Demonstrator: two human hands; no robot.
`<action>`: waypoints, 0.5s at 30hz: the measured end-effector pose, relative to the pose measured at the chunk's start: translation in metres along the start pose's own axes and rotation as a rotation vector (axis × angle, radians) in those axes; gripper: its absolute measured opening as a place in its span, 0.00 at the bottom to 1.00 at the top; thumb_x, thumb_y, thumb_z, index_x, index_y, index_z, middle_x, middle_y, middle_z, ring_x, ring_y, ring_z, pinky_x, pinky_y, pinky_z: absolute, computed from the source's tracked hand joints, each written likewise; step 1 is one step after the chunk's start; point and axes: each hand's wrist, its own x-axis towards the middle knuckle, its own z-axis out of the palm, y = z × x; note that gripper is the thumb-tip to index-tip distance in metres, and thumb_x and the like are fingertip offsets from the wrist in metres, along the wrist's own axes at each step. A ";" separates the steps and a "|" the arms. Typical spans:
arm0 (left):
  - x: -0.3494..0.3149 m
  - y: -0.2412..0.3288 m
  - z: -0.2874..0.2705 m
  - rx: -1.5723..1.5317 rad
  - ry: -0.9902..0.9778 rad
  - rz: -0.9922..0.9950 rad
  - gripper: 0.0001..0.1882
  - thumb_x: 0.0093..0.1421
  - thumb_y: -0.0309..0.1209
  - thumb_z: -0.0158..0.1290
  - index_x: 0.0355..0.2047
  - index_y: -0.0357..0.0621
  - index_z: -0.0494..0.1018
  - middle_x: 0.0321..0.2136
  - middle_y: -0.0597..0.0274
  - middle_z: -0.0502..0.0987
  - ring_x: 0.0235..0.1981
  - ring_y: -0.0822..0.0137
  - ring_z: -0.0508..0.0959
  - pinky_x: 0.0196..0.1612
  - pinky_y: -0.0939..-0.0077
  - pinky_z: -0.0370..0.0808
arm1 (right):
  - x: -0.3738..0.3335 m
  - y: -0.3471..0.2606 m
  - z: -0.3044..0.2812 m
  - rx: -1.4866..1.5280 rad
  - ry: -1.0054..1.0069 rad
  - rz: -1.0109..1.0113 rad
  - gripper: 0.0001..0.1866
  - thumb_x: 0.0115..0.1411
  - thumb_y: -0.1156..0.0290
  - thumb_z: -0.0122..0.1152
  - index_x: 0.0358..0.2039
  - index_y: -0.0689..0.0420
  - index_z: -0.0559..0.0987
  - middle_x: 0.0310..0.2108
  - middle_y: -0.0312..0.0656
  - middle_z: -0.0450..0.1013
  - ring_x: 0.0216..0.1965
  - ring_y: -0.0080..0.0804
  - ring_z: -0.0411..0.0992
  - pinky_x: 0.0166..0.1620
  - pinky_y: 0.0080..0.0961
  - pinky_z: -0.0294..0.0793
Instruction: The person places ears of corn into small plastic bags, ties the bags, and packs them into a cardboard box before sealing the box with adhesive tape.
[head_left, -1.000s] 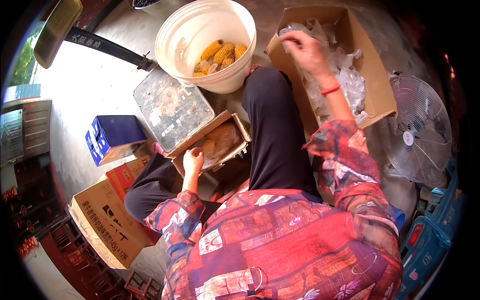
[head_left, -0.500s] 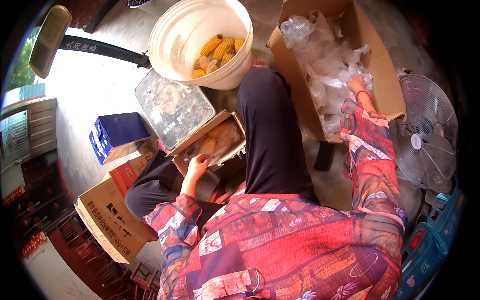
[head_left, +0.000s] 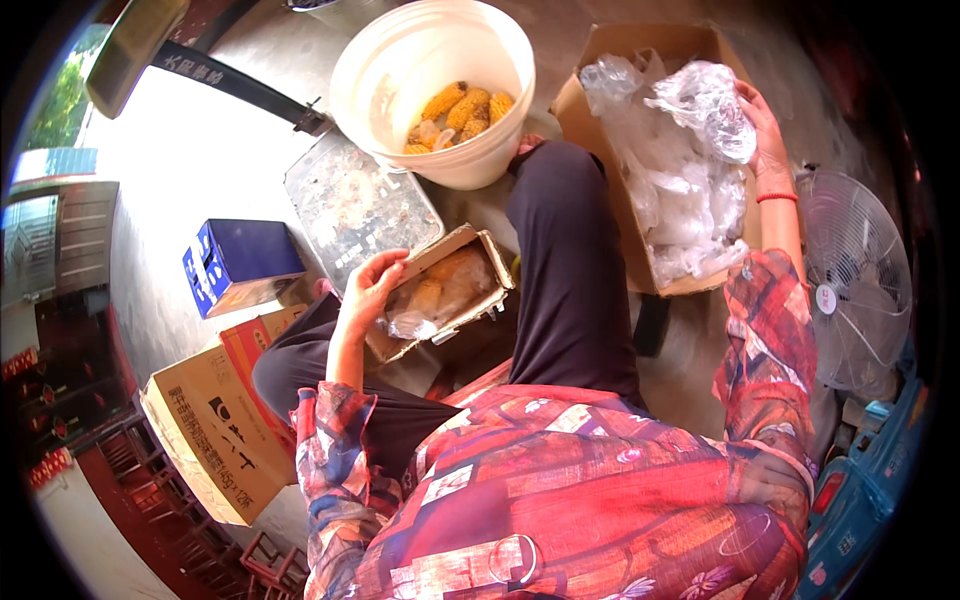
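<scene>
My right hand (head_left: 765,135) grips a crumpled clear plastic bag (head_left: 708,108), lifted above a large cardboard box (head_left: 577,118) heaped with more clear plastic bags (head_left: 670,200). My left hand (head_left: 370,285) is raised with its fingers partly spread and nothing in them. It is beside a small open carton (head_left: 480,312), in which yellow corn cobs in clear plastic (head_left: 428,295) lie. Beyond my knees a white bucket (head_left: 350,85) holds several bare corn cobs (head_left: 470,108).
A platform scale (head_left: 350,200) stands left of the bucket. Farther left are a blue box (head_left: 255,255) and a brown carton (head_left: 215,430). On the right stand a round fan (head_left: 860,280) and a blue plastic case (head_left: 860,500).
My right hand has risen out of the heap, bringing up a plastic bag. My left hand has moved up and left, away from the small carton, and its fingers have loosened.
</scene>
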 end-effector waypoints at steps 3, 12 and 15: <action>0.007 0.030 -0.007 -0.053 -0.025 0.217 0.22 0.56 0.25 0.52 0.52 0.41 0.64 0.42 0.64 0.71 0.42 0.76 0.70 0.45 0.82 0.68 | -0.013 -0.027 0.113 0.021 -0.276 0.023 0.15 0.58 0.78 0.48 0.47 0.63 0.68 0.41 0.44 0.71 0.40 0.27 0.72 0.44 0.22 0.74; -0.003 0.110 -0.008 -0.275 0.092 0.532 0.53 0.43 0.24 0.64 0.63 0.55 0.41 0.55 0.48 0.59 0.52 0.60 0.67 0.47 0.69 0.70 | -0.037 0.072 0.372 -0.187 -0.885 0.206 0.14 0.56 0.75 0.49 0.44 0.60 0.72 0.37 0.35 0.70 0.38 0.18 0.67 0.44 0.16 0.67; 0.009 0.093 -0.031 -0.313 0.216 0.408 0.34 0.50 0.21 0.54 0.57 0.40 0.56 0.37 0.59 0.74 0.37 0.73 0.74 0.42 0.81 0.71 | -0.039 0.112 0.407 -0.214 -0.998 0.281 0.12 0.56 0.76 0.50 0.41 0.60 0.73 0.33 0.32 0.71 0.35 0.15 0.67 0.41 0.13 0.66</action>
